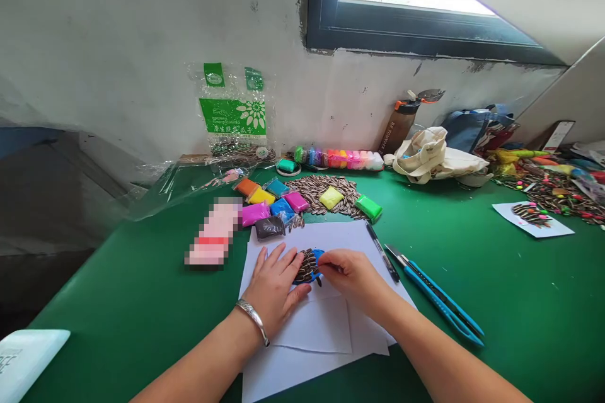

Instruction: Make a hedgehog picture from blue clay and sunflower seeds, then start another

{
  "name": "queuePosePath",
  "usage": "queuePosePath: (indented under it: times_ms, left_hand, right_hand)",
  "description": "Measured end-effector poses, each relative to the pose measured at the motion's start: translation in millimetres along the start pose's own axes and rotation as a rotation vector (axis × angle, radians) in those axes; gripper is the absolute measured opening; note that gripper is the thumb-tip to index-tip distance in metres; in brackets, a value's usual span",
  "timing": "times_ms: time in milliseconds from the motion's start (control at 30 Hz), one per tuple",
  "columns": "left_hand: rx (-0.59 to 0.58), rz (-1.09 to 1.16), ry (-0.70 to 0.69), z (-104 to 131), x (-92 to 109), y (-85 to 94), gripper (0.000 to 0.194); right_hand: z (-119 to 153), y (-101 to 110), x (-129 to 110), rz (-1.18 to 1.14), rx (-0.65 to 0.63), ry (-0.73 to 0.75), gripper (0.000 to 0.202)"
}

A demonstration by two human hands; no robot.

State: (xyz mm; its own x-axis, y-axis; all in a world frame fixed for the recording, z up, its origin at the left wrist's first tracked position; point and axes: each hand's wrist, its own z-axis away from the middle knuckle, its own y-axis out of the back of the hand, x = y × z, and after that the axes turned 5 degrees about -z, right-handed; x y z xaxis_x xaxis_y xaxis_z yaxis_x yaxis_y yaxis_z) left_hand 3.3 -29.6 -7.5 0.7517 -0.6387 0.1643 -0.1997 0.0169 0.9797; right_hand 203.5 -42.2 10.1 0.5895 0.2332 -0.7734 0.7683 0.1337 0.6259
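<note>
My left hand [276, 280] lies flat on white paper [314, 324], fingers stretched out, its fingertips touching the left side of a blue clay shape [317, 255]. Rows of striped sunflower seeds [307, 266] cover much of this clay. At its right edge, my right hand [347, 274] is closed in a pinch. Whatever lies between thumb and forefinger is too small and covered to make out. One dark seed [319, 281] pokes out below the clay, close under the right fingertips.
Bagged coloured clay [255, 213] and a pile of sunflower seeds [326, 189] lie beyond the paper. To the right are a black pen [382, 250], a blue-handled pair of tweezers [439, 296] and a seed-decorated card [534, 219]. A bottle [399, 126] and cloth bag [432, 154] stand by the wall.
</note>
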Motion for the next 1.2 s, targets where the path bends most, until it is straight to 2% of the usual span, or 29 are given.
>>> queuePosePath:
  times_ms: [267,433,633,767,967,1200]
  left_hand:
    - [-0.01,-0.018,0.01,-1,1,0.5,0.04]
    - [0.028,-0.012,0.016,-1,2,-0.9,0.039]
    - [0.005,-0.007,0.037,-2,3,-0.7,0.039]
    - [-0.002,-0.003,0.041,-3,4,-0.3,0.039]
    - [0.024,0.008,0.035,-2,3,-1.4,0.039]
    - [0.037,0.012,0.033,-2,2,-2.4,0.039]
  right_hand:
    - [-1,-4,8,0.087,-0.036,-0.008,0.018]
    - [0,-9,6,0.113,-0.005,-0.031,0.017]
    - [1,-16,2,0.219,0.026,-0.092,0.014]
    - [1,-19,3,0.225,0.009,-0.049,0.014]
    - [1,-10,2,0.152,-0.024,-0.054,0.015]
    - [2,-4,2,0.244,-0.06,-0.04,0.018]
